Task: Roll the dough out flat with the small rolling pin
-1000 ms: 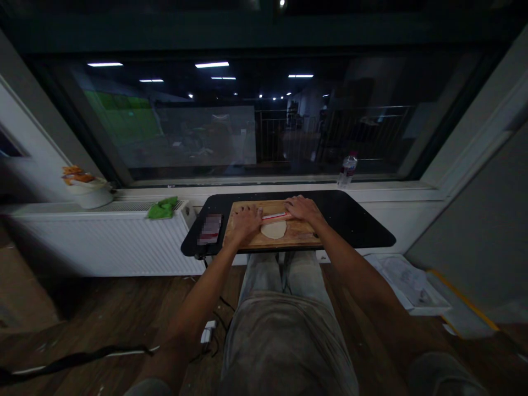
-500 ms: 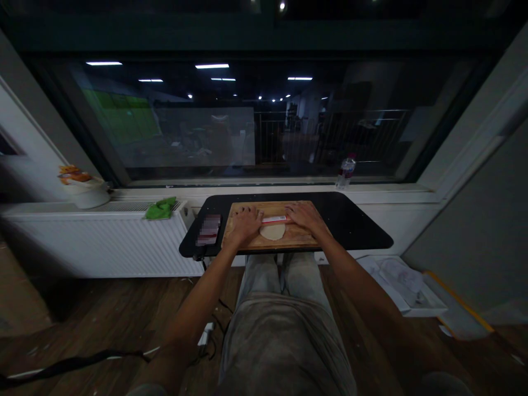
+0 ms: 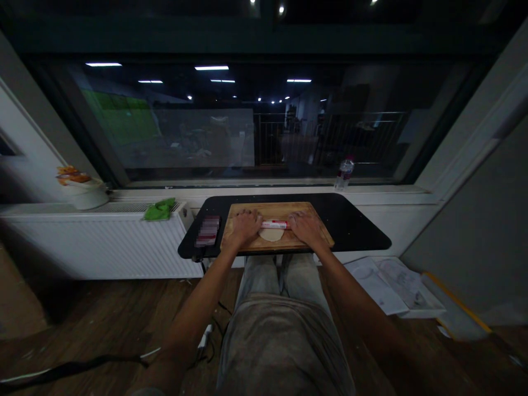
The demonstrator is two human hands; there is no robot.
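A thin red-and-white rolling pin lies crosswise on a wooden board. My left hand covers its left end, and my right hand covers the right end. Both hands are palm down with bent fingers over the pin; the fingertips are hard to make out. Under the pin and on its near side is a flat, pale round of dough, its far part hidden by the pin.
The board rests on a small black table. A phone lies left of the board. On the sill stands a bottle. A green cloth and a white pot sit on the radiator. Papers lie at lower right.
The rolling pin has turned, showing more of its red print, and has come slightly nearer to me. My right hand has moved toward me with it; my left hand has barely shifted.
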